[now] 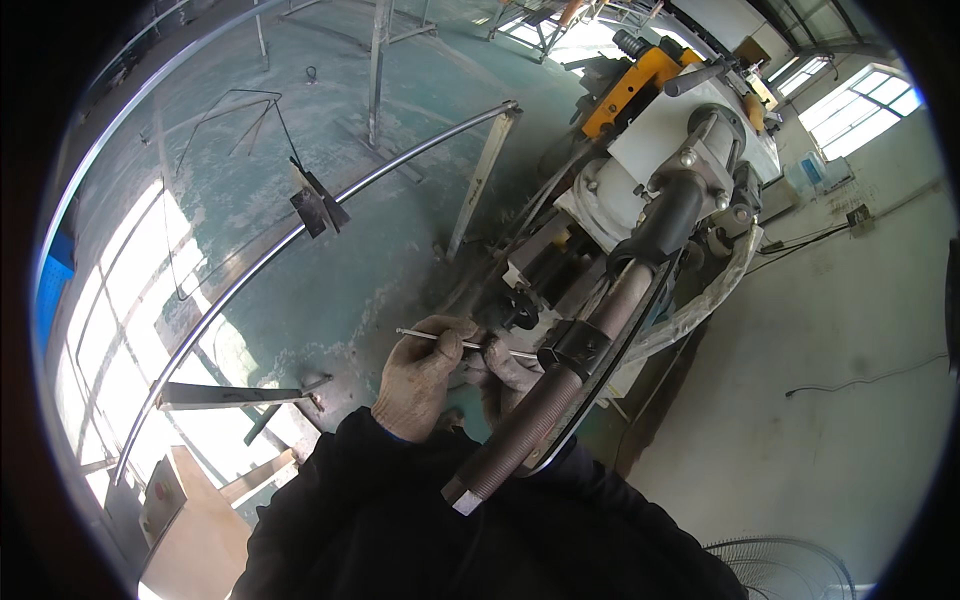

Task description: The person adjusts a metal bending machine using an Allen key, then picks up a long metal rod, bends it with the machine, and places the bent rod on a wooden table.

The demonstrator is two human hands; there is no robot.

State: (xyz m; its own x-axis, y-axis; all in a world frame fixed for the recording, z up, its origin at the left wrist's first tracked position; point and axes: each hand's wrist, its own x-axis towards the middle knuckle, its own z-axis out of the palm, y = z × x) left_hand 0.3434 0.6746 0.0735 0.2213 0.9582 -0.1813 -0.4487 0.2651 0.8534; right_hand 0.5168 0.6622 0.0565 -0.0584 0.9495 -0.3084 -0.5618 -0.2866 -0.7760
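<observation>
Left fingers pinching thin rod | tip jutting leftward | right fingers at rod, grip unclear

Daylight through an upper-right window, washed-out glare on the left floor, glints along a metal tube, strong fisheye bending, black vignetted corners

The slim rod is bright, smooth metal. Matt, knitted-looking cloth covers the left hand, its face rough rather than sleek; the jacket is dull black fabric. Brown, ridged metal makes the threaded shaft (its tip looks bare and shiny). The curved tube gleams like polished steel above the scuffed painted floor.
</observation>
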